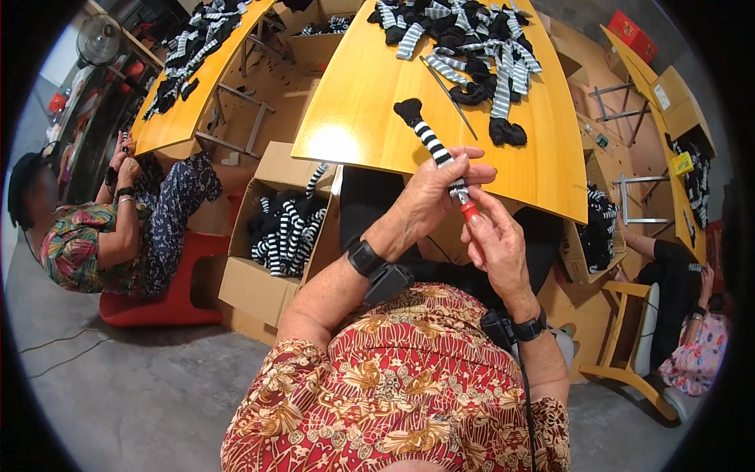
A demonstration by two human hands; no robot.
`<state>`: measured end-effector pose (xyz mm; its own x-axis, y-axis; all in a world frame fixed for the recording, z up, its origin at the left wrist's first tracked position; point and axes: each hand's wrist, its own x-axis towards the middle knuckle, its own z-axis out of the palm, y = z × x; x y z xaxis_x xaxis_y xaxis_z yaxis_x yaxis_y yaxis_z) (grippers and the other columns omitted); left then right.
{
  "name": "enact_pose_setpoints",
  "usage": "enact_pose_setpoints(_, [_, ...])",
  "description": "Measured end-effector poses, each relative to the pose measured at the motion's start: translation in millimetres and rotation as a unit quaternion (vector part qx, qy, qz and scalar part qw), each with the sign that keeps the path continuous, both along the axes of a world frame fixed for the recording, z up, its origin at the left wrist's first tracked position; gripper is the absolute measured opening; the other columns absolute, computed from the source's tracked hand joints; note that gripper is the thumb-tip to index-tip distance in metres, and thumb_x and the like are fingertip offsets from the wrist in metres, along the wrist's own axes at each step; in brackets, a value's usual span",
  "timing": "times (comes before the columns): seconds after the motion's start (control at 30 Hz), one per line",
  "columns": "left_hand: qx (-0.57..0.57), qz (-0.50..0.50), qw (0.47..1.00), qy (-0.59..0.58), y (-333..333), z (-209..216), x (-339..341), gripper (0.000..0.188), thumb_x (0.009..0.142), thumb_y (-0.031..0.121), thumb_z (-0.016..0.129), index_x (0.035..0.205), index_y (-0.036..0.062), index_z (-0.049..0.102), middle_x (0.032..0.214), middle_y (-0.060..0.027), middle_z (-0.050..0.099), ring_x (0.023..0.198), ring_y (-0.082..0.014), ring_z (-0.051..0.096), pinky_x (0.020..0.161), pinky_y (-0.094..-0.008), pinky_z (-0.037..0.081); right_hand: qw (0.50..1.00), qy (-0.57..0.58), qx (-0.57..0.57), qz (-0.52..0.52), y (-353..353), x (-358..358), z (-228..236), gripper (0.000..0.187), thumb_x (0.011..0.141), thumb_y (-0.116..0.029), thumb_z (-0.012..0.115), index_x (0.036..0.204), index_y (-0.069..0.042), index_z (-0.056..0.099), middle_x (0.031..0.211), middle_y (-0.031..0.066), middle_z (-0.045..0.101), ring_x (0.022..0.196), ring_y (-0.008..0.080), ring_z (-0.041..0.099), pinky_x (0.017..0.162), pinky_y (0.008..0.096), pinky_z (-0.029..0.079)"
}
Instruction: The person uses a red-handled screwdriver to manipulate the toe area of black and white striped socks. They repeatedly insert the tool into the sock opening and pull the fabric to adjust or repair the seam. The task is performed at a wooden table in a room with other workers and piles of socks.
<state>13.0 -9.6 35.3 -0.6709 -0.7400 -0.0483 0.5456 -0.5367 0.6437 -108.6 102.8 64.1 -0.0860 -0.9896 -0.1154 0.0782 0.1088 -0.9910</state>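
My left hand (440, 179) is closed round a narrow black-and-white striped knitted tube (427, 140), which ends in a black knob at its far end. The tube slants over the near edge of the yellow table. At its near end, a red-ended piece with a shiny pale section (469, 211) is pinched by the fingers of my right hand (501, 244); it looks like a tool handle, but its kind is unclear. How far it reaches inside the tube is hidden. A thin dark rod (448, 96) lies on the table beyond my hands.
Grey-striped knitted pieces with black ends (472, 39) are heaped on the yellow table (346, 118). A cardboard box (259, 295) of striped tubes stands at left, another box (586, 263) at right. A person (102, 228) sits on the left, another (692, 346) on the right.
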Motion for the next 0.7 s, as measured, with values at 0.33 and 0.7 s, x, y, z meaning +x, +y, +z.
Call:
enact_pose_setpoints(0.33, [0.003, 0.064, 0.997, -0.04, -5, 4, 31, 0.049, 0.097, 0.043, 0.051, 0.13, 0.0071, 0.044, 0.127, -0.0175, 0.056, 0.113, -0.0252, 0.058, 0.091, -0.0379, 0.051, 0.914, 0.33, -0.236, -0.001, 1, -13, 4, 0.045, 0.082, 0.001, 0.064, 0.126, -0.004, 0.059, 0.082, 0.0114, 0.061, 0.068, 0.0192, 0.059, 0.064, 0.0294, 0.048])
enact_pose_setpoints(0.7, [-0.119, 0.284, 0.937, -0.167, -34, 1, 57, 0.021, 0.096, 0.028, 0.06, 0.098, 0.0073, 0.064, 0.092, -0.0044, 0.069, 0.081, -0.0104, 0.065, 0.073, -0.0226, 0.051, 0.894, 0.373, -0.249, 0.008, 16, -14, 2, 0.048, 0.081, 0.002, 0.063, 0.128, -0.005, 0.058, 0.073, 0.0098, 0.053, 0.06, 0.0194, 0.052, 0.056, 0.0306, 0.044])
